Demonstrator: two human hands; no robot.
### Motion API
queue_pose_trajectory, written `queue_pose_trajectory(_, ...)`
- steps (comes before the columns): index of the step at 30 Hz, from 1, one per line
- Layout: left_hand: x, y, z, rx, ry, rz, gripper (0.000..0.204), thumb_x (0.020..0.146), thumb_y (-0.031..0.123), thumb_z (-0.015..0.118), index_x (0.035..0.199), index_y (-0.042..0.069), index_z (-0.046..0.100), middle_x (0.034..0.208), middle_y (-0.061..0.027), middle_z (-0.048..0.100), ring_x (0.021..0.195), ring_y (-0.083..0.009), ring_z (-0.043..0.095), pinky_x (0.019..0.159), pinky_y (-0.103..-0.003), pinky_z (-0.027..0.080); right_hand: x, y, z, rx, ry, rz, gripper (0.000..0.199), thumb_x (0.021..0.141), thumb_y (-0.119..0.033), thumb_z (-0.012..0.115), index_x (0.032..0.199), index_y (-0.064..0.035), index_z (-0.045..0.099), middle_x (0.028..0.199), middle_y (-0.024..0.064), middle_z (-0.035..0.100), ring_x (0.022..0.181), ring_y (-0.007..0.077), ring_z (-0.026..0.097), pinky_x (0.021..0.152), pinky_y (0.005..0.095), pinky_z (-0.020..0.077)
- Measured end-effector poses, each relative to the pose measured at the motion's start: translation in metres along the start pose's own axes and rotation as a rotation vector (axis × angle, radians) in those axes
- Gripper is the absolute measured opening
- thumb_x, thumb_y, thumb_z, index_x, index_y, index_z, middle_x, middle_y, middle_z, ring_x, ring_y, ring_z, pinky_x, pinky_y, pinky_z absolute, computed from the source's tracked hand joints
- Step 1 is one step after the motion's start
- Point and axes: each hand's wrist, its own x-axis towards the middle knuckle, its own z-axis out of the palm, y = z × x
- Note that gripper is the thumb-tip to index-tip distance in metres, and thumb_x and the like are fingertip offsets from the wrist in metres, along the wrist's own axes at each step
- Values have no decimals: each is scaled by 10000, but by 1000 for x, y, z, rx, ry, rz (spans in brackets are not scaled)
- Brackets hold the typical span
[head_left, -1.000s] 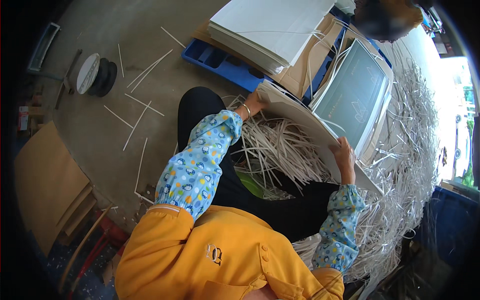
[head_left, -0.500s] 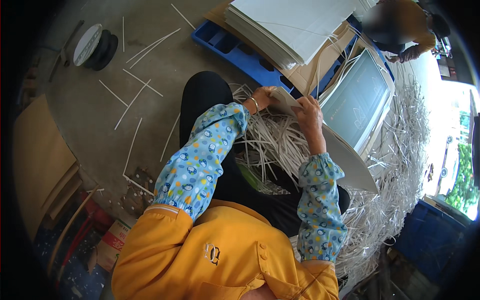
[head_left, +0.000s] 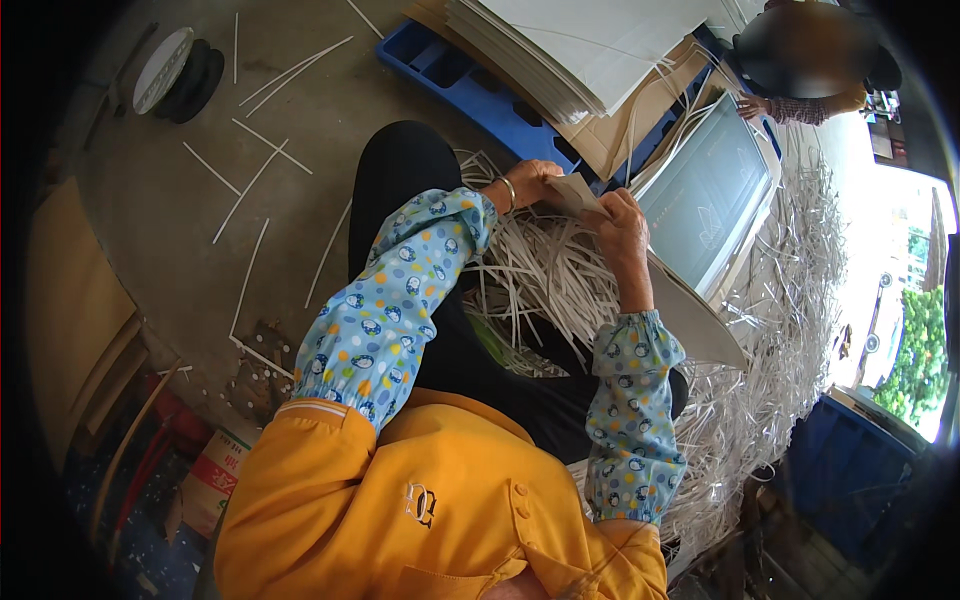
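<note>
Above a heap of thin white paper strips (head_left: 545, 275), both of my hands grip a pale paperboard piece (head_left: 577, 194). My left hand (head_left: 535, 184), with a bracelet at the wrist, has its fingers closed round the left end. On the other end, my right hand (head_left: 624, 238) pinches with thumb and fingers. A larger white board (head_left: 695, 318) runs from beneath my right hand toward the lower right; whether it joins the held piece is hidden. Beside my right hand lies a stack of grey-green printed sheets (head_left: 708, 185).
Large white sheets (head_left: 600, 45) are stacked on a blue pallet (head_left: 470, 80) ahead. Shredded strips (head_left: 790, 300) pile up at the right, near a blue bin (head_left: 850, 480). A black-and-white spool (head_left: 180, 75) and loose strips lie left. A co-worker's hand (head_left: 752, 106) is by the printed stack.
My hands stay on the paperboard piece, which has tilted a little. The co-worker has leaned in and brought a hand to the printed stack's far corner. The whole view has shifted slightly.
</note>
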Motion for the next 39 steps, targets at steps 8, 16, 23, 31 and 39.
queue_pose_trajectory(8, -6, 18, 14, 664, 43, 53, 204, 621, 42, 666, 809, 70, 592, 741, -16, 611, 671, -114, 542, 658, -262, 447, -4, -5, 0, 364, -25, 183, 162, 622, -121, 688, 637, -41, 548, 680, 25, 461, 680, 207, 486, 612, 320, 359)
queue_pose_trajectory(16, -4, 20, 17, 1046, 171, 152, 186, 622, 180, 678, 753, 88, 583, 714, -90, 606, 637, -235, 575, 616, -303, 458, -16, -23, 4, 48, 130, -110, 182, 595, -122, 704, 650, -43, 549, 682, 24, 471, 709, 220, 480, 650, 335, 352)
queue_pose_trajectory(23, -7, 25, 20, 1047, 196, 184, 233, 608, 245, 699, 665, 85, 540, 653, -98, 579, 589, -254, 553, 576, -319, 445, -17, -26, 2, 372, 10, 5, 154, 630, -114, 671, 692, -8, 578, 661, 35, 414, 641, 182, 399, 609, 299, 339)
queue_pose_trajectory(31, -8, 25, 20, 988, 197, 244, 236, 614, 261, 699, 631, 88, 539, 617, -105, 567, 562, -267, 550, 526, -328, 430, -25, -30, 0, 145, 86, -115, 176, 619, -126, 679, 654, -15, 545, 677, 25, 409, 705, 191, 356, 678, 308, 301)
queue_pose_trajectory(39, -9, 24, 16, 821, 103, 335, 129, 700, 192, 610, 647, 86, 557, 636, -99, 591, 572, -269, 562, 557, -331, 452, -50, -41, -21, 143, -18, -239, 178, 639, -127, 677, 664, -16, 541, 725, 28, 438, 726, 208, 375, 684, 315, 307)
